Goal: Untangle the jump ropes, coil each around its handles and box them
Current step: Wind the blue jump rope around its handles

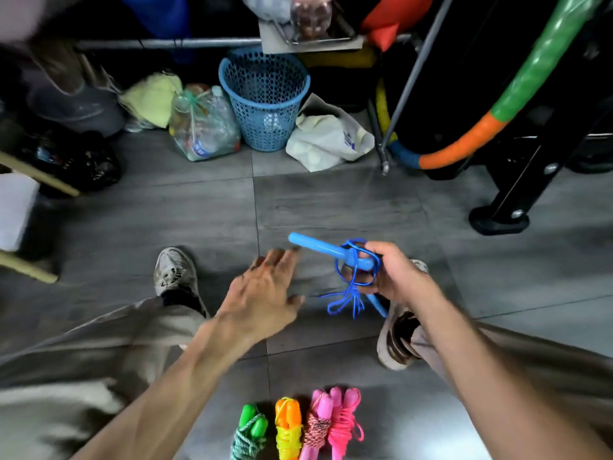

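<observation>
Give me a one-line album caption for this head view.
Right hand grips a half-wound blue jump rope; left hand open; four coiled ropes wait.

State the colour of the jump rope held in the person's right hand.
Blue, handles and cord alike: the jump rope in the right hand, seen in the head view.

The 4 coiled jump ropes point(295, 426) at the bottom are cut off by the lower edge, so their far ends cannot be seen. The right hand point(394, 273) covers part of the blue jump rope point(351, 270); its second handle shows only as a short tip below the palm. The right shoe point(394, 340) is mostly hidden behind the forearm. The left hand point(265, 293) is motion-blurred. The top left corner is a blur.
</observation>
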A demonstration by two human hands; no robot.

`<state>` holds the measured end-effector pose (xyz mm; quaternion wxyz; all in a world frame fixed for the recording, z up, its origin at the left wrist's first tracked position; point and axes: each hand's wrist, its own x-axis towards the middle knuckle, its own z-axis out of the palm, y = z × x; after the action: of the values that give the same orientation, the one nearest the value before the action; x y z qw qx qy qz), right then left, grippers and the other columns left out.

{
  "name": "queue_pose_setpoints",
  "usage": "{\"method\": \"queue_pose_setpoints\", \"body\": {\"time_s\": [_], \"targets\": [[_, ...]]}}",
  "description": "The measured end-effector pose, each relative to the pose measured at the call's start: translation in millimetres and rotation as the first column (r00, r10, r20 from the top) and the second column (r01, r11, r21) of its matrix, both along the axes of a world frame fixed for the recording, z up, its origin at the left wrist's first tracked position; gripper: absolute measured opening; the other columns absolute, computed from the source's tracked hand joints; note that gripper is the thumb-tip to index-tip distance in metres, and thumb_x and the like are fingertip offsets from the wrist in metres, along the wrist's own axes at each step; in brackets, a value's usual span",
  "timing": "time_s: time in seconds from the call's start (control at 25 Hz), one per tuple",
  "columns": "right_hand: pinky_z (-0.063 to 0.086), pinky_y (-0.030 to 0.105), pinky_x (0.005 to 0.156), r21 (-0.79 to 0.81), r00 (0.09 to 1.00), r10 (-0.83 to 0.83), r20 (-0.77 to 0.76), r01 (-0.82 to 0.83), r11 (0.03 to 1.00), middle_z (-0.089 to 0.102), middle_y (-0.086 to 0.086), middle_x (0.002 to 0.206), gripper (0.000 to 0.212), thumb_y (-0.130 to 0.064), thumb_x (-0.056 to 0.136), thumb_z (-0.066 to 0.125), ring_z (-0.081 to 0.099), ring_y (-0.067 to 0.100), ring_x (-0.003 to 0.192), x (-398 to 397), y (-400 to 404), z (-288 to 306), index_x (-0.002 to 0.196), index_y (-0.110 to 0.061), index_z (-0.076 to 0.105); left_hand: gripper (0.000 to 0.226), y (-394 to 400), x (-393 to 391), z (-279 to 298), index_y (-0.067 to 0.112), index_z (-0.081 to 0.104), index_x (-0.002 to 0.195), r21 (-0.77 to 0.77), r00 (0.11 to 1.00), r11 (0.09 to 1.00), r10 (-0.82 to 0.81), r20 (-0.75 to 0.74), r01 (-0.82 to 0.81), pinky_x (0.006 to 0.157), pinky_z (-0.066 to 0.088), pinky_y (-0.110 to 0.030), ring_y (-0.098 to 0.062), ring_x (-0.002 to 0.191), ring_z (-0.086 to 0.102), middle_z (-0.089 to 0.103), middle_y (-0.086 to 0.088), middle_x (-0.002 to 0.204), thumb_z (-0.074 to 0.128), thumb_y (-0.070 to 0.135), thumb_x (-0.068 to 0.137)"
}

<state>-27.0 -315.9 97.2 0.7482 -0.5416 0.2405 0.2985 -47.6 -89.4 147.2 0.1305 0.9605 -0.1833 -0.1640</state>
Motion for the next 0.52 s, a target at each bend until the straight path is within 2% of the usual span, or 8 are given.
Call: {"method": "queue_pose_setpoints", "body": {"time_s": [0.08, 0.12, 0.16, 0.24, 0.32, 0.36, 0.44, 0.52], "targets": [[0.023, 0.015, 0.033, 0.093, 0.992, 0.122, 0.031, -0.125, 0.988, 0.062, 0.01, 0.059, 0.04, -0.026, 0.09, 0.028, 0.039, 0.011, 0.033, 2.7, 19.5, 31.3, 0.089, -0.006, 0.063, 0.088, -0.8, 5.4, 6.6, 0.025, 0.028, 0.148, -0.034, 0.977, 0.999, -0.002, 0.213, 0.01, 0.099, 0.041, -0.042, -0.031, 0.123, 0.043, 0.038, -0.008, 0.142, 0.073, 0.033, 0.073], [0.021, 0.015, 0.031, 0.122, 0.983, 0.177, 0.055, -0.183, 0.976, 0.063, 0.012, 0.061, 0.047, -0.031, 0.09, 0.028, 0.039, 0.011, 0.031, 4.5, 25.7, 44.1, 0.089, 0.001, 0.063, 0.083, -0.4, 9.1, 8.5, 0.023, 0.04, 0.141, -0.033, 0.94, 0.999, -0.019, 0.34, 0.032, 0.099, 0.041, -0.046, -0.033, 0.12, 0.045, 0.044, -0.01, 0.136, 0.076, 0.03, 0.067], [0.019, 0.016, 0.03, 0.134, 0.969, 0.234, 0.082, -0.243, 0.961, 0.062, 0.012, 0.063, 0.055, -0.039, 0.092, 0.029, 0.037, 0.01, 0.031, 5.4, 29.2, 56.1, 0.093, 0.005, 0.062, 0.07, 0.6, 12.9, 11.9, 0.021, 0.052, 0.129, -0.059, 0.898, 0.998, -0.008, 0.441, 0.038, 0.099, 0.04, -0.049, -0.033, 0.115, 0.048, 0.052, -0.009, 0.127, 0.077, 0.029, 0.065], [0.019, 0.018, 0.031, 0.057, 0.919, 0.371, 0.131, -0.381, 0.923, 0.058, 0.012, 0.069, 0.07, -0.061, 0.091, 0.033, 0.039, 0.011, 0.035, 4.4, 30.7, 77.2, 0.102, 0.002, 0.063, 0.035, 3.2, 18.0, 24.4, 0.019, 0.059, 0.102, -0.142, 0.854, 0.988, 0.029, 0.52, 0.053, 0.097, 0.039, -0.049, -0.028, 0.102, 0.054, 0.062, -0.002, 0.1, 0.067, 0.032, 0.07], [0.03, 0.02, 0.033, -0.149, 0.873, 0.457, 0.169, -0.436, 0.888, 0.059, 0.011, 0.078, 0.058, -0.058, 0.089, 0.046, 0.049, 0.013, 0.046, 1.2, 29.3, 95.7, 0.101, -0.006, 0.068, 0.025, 3.7, 16.5, 35.1, 0.018, 0.054, 0.092, -0.159, 0.867, 0.981, -0.015, 0.499, 0.108, 0.079, 0.044, -0.04, -0.029, 0.083, 0.059, 0.062, 0.0, 0.077, 0.054, 0.028, 0.069], [0.036, 0.021, 0.034, -0.263, 0.878, 0.439, 0.189, -0.385, 0.885, 0.061, 0.01, 0.08, 0.047, -0.049, 0.091, 0.052, 0.054, 0.014, 0.051, 1.6, 27.8, 100.6, 0.1, -0.007, 0.069, 0.025, 3.7, 13.8, 40.2, 0.018, 0.053, 0.091, -0.146, 0.881, 0.982, -0.037, 0.471, 0.119, 0.07, 0.043, -0.036, -0.031, 0.074, 0.06, 0.062, -0.001, 0.07, 0.053, 0.025, 0.067], [0.042, 0.022, 0.036, -0.403, 0.935, 0.263, 0.239, -0.151, 0.903, 0.065, 0.007, 0.084, 0.034, -0.038, 0.095, 0.055, 0.059, 0.014, 0.059, 5.6, 24.8, 107.4, 0.098, -0.009, 0.071, 0.025, 6.0, 14.1, 49.3, 0.017, 0.055, 0.093, -0.118, 0.905, 0.992, 0.005, 0.426, 0.05, 0.063, 0.038, -0.033, -0.034, 0.068, 0.061, 0.063, -0.004, 0.069, 0.052, 0.02, 0.068], [0.043, 0.021, 0.037, -0.434, 0.963, -0.005, 0.269, 0.126, 0.892, 0.065, 0.003, 0.091, 0.031, -0.037, 0.098, 0.053, 0.058, 0.013, 0.06, 16.3, 11.4, 107.4, 0.093, -0.012, 0.071, 0.015, 12.4, 24.9, 60.4, 0.019, 0.054, 0.09, -0.165, 0.901, 0.971, 0.226, 0.371, -0.175, 0.062, 0.036, -0.033, -0.039, 0.074, 0.062, 0.064, -0.008, 0.075, 0.056, 0.024, 0.076]]}}
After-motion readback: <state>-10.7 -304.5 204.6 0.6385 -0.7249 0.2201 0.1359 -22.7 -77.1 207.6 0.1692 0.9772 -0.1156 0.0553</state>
